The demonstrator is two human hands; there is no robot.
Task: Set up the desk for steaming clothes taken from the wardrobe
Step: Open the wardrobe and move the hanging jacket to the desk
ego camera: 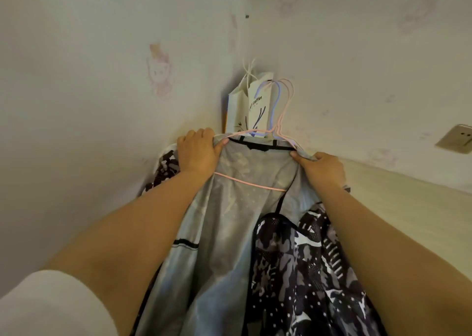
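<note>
A camouflage jacket with a pale grey lining lies spread open on the desk, its collar toward the wall corner. A pink hanger sits inside it, with a lilac hanger beside it; both hooks lean on the wall. My left hand grips the left shoulder of the jacket near the collar. My right hand pinches the right shoulder edge.
A white paper coffee bag stands in the corner behind the hangers. The pale wooden desk stretches to the right. Walls close in at the left and back, with a socket on the right wall.
</note>
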